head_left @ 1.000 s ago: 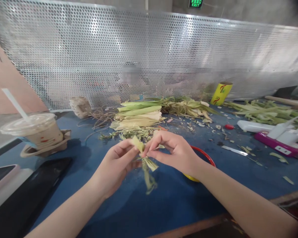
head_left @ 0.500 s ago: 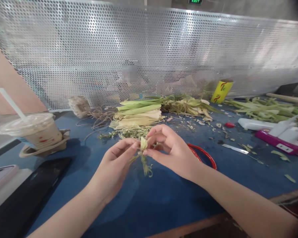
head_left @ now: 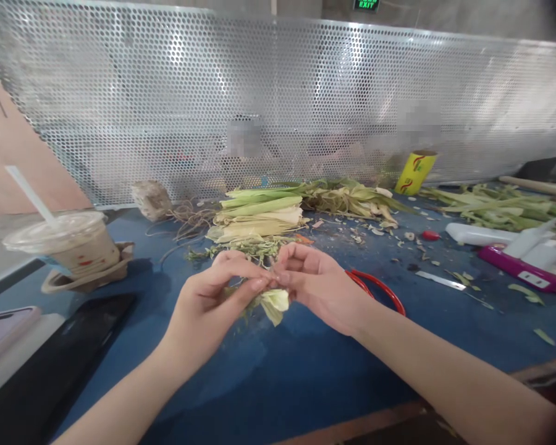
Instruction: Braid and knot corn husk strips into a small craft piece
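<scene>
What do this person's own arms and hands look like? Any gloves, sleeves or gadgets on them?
Both are ordinary human hands: the left hand and the right hand wear no gloves, and no ring, bracelet or watch shows. The forearms are bare as far as the view reaches, with no sleeves, cables or markings visible.

Both hands point(head_left: 194, 312) pinch a pale leafy piece point(head_left: 276, 303) — close together, above the blue table point(head_left: 269, 389).

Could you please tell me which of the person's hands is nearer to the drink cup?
The left. The left hand is to the right of the drink cup, apart from it; the right hand is farther to the right, beyond the left hand.
</scene>
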The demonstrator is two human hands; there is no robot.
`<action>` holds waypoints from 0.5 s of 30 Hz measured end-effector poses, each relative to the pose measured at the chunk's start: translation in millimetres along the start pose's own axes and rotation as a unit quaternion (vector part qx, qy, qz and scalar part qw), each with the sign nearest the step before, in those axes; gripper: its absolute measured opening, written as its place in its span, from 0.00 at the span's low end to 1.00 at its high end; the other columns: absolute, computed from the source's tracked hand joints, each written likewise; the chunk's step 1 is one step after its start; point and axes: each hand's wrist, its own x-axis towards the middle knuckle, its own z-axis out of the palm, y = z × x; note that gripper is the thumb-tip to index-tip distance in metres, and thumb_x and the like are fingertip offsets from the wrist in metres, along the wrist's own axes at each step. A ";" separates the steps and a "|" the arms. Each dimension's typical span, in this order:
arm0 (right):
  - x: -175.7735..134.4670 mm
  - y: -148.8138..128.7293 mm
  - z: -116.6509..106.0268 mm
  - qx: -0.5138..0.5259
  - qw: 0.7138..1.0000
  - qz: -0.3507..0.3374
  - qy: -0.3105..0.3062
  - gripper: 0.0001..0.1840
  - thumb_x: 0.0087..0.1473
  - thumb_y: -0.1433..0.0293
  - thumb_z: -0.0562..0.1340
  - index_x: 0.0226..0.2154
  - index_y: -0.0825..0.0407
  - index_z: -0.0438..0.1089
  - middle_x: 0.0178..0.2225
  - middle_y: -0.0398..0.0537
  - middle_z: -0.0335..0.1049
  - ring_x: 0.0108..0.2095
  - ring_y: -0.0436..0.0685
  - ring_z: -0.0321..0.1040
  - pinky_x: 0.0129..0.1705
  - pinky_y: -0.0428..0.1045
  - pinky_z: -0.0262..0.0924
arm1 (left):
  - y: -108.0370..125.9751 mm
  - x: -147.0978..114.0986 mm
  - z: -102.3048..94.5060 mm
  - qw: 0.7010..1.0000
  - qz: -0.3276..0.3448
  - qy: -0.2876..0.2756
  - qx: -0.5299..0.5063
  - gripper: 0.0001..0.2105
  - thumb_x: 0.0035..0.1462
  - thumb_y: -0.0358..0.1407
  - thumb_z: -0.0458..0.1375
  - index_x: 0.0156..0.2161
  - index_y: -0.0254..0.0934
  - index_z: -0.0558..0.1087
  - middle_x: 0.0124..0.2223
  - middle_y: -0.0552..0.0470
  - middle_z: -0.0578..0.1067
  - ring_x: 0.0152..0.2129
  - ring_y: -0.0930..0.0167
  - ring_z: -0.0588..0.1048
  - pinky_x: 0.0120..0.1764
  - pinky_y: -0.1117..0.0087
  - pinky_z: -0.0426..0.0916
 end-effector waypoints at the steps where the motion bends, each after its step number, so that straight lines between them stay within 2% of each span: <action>1: -0.6 -0.9 0.1 -0.005 1.000 0.013 -0.002 0.14 0.38 0.72 0.70 0.25 0.54 0.63 0.21 0.37 0.66 0.20 0.43 0.60 0.21 0.40 0.54 | 0.3 0.3 -1.1 0.999 0.029 0.001 0.029 0.09 0.49 0.27 0.59 0.31 0.46 0.77 0.27 0.56 0.75 0.29 0.72 0.68 0.38 0.69 0.62; 3: -1.5 -2.9 -0.6 -0.019 0.999 0.035 -0.007 0.14 0.39 0.72 0.69 0.25 0.55 0.63 0.20 0.37 0.65 0.20 0.43 0.60 0.21 0.41 0.55 | 1.8 0.6 -1.5 0.996 0.071 0.003 0.061 0.11 0.47 0.26 0.60 0.31 0.48 0.78 0.25 0.57 0.76 0.27 0.71 0.67 0.41 0.67 0.60; 4: -2.0 -4.2 -1.4 -0.032 0.999 0.041 -0.010 0.14 0.39 0.72 0.69 0.26 0.55 0.62 0.20 0.37 0.65 0.20 0.43 0.60 0.21 0.41 0.56 | 3.1 0.7 -1.0 0.995 0.072 0.005 0.067 0.12 0.45 0.26 0.61 0.32 0.49 0.78 0.25 0.58 0.76 0.27 0.71 0.67 0.41 0.66 0.60; 7: -4.5 -10.3 -5.6 -0.106 0.992 0.041 -0.046 0.14 0.44 0.73 0.66 0.32 0.53 0.61 0.23 0.39 0.67 0.21 0.44 0.62 0.23 0.43 0.59 | 7.8 0.5 1.1 0.999 -0.012 0.015 0.046 0.24 0.44 0.29 0.63 0.47 0.52 0.70 0.22 0.58 0.75 0.30 0.69 0.67 0.43 0.65 0.59; 9: -6.7 -15.4 -9.0 -0.164 0.982 0.037 -0.085 0.15 0.45 0.74 0.65 0.35 0.52 0.59 0.26 0.39 0.68 0.22 0.45 0.64 0.26 0.44 0.61 | 10.0 0.4 1.6 0.998 -0.064 0.001 0.028 0.29 0.44 0.30 0.64 0.52 0.52 0.65 0.22 0.58 0.74 0.30 0.68 0.67 0.44 0.64 0.59; 10: -7.8 -17.8 -10.4 -0.189 0.976 0.036 -0.101 0.16 0.46 0.74 0.64 0.37 0.52 0.59 0.27 0.40 0.68 0.22 0.45 0.64 0.26 0.44 0.61 | 10.3 0.4 1.5 0.997 -0.068 -0.013 0.026 0.27 0.43 0.31 0.64 0.51 0.52 0.67 0.22 0.57 0.75 0.30 0.68 0.66 0.44 0.63 0.59; 13: -10.5 -23.2 -12.5 -0.246 0.960 0.041 -0.127 0.15 0.48 0.75 0.62 0.38 0.52 0.57 0.28 0.40 0.68 0.23 0.46 0.65 0.29 0.46 0.63 | 8.5 1.3 0.2 0.997 -0.027 -0.059 0.050 0.13 0.43 0.31 0.63 0.35 0.51 0.77 0.24 0.55 0.76 0.29 0.67 0.66 0.43 0.62 0.58; 15: -12.0 -25.0 -12.1 -0.269 0.954 0.033 -0.130 0.14 0.49 0.76 0.60 0.38 0.51 0.57 0.29 0.41 0.67 0.25 0.46 0.66 0.31 0.47 0.64 | 6.4 2.1 -0.6 0.996 -0.012 -0.064 0.062 0.09 0.44 0.30 0.63 0.28 0.50 0.79 0.22 0.54 0.77 0.26 0.67 0.65 0.43 0.60 0.57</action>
